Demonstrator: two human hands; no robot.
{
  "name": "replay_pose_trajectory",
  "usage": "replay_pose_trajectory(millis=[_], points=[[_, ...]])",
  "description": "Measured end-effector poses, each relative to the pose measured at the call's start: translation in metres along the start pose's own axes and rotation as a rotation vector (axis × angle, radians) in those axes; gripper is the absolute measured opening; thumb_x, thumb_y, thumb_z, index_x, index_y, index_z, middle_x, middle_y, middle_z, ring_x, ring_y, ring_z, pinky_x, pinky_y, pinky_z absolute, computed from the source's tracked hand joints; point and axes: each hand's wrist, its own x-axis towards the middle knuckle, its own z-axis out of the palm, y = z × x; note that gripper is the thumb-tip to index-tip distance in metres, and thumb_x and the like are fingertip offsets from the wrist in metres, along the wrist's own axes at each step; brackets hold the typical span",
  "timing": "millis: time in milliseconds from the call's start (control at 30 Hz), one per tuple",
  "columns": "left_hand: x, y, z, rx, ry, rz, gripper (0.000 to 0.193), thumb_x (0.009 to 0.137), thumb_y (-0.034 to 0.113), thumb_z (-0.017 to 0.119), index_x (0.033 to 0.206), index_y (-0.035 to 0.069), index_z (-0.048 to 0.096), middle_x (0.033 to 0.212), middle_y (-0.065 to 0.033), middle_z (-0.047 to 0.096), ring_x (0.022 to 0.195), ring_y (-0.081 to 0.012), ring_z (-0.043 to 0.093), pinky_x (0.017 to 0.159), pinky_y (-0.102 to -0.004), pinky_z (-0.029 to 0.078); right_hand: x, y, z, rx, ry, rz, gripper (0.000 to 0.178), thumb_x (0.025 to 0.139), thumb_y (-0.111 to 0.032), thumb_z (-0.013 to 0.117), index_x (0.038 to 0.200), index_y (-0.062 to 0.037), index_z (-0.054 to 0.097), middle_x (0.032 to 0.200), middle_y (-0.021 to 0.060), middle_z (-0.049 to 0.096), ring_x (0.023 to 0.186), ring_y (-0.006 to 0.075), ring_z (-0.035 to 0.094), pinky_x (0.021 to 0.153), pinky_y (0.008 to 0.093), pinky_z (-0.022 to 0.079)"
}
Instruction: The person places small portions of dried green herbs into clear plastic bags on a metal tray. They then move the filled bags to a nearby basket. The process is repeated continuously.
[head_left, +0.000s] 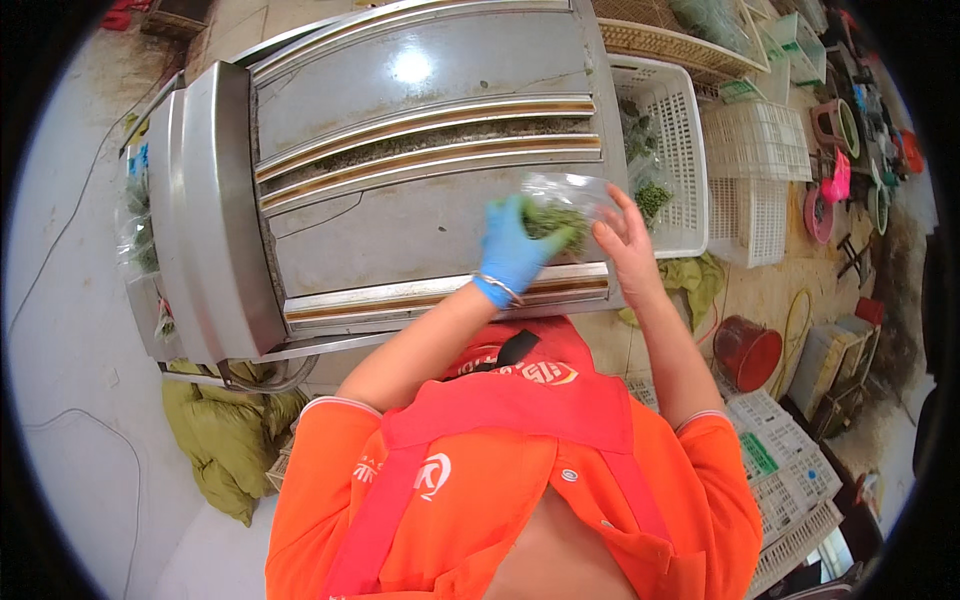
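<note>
A clear plastic bag (570, 187) with small green produce (556, 222) inside is held just above the near right part of a steel machine bed (400, 225). My left hand (514, 243), in a blue glove with greenish fingertips, grips the bag's left side; its fingers are slightly blurred. On the opposite side my bare right hand (628, 245) holds the bag's edge between thumb and fingers. Right beside the bed stands a white plastic crate (690, 150) with several clear bags of green produce (652, 200) in it.
A rounded steel housing (215, 215) rises at the bed's left, with more bagged greens (138, 225) beyond it. White baskets (750, 145) are stacked at the right, near a red bucket (747, 352). Crates (780, 450) lie low right; olive cloth (225, 430) hangs low left.
</note>
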Motion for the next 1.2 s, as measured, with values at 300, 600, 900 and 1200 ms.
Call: replay_pose_trajectory(millis=[300, 600, 900, 1200], points=[[-0.03, 0.025, -0.021, -0.103, -0.084, 0.136, 0.074, 0.099, 0.036, 0.063, 0.158, 0.009, 0.027, 0.129, -0.0238, 0.063, 0.114, -0.0307, 0.064, 0.099, -0.0386, 0.049, 0.027, -0.018, -0.108, 0.334, 0.298, 0.034, 0.039, 0.097, -0.024, 0.066, 0.13, -0.0049, 0.059, 0.123, 0.0089, 0.065, 0.107, 0.0241, 0.064, 0.084, 0.0434, 0.054], [-0.086, -0.102, -0.226, 0.4, 0.639, -0.133, 0.069, 0.091, 0.037, 0.073, 0.144, -0.001, 0.047, 0.124, -0.0203, 0.066, 0.106, -0.0289, 0.066, 0.094, -0.0382, 0.052, -0.008, -0.119, 0.02, -0.514, -0.138, -0.628, 0.034, 0.097, -0.007, 0.062, 0.129, 0.0002, 0.061, 0.122, 0.0118, 0.066, 0.116, 0.0241, 0.06, 0.104, 0.0372, 0.044], [-0.16, -0.25, -0.531, 0.227, 1.302, -0.513, 0.08, 0.082, 0.045, 0.078, 0.142, 0.0, 0.049, 0.128, -0.0254, 0.062, 0.115, -0.04, 0.06, 0.101, -0.0439, 0.046, -0.188, -0.238, 0.297, -0.831, -1.001, -1.595, 0.03, 0.067, -0.02, 0.068, 0.096, -0.0095, 0.07, 0.101, 0.0073, 0.069, 0.092, 0.0244, 0.067, 0.088, 0.0464, 0.053], [-0.131, -0.332, -0.631, -0.065, 1.212, -0.25, 0.075, 0.085, 0.022, 0.072, 0.15, -0.001, 0.042, 0.14, -0.0225, 0.057, 0.126, -0.0319, 0.056, 0.104, -0.039, 0.045, -0.232, -0.166, 0.503, -0.617, -0.958, -1.613, 0.025, 0.056, -0.019, 0.062, 0.079, -0.0093, 0.064, 0.09, 0.0059, 0.065, 0.082, 0.022, 0.063, 0.083, 0.039, 0.055]])
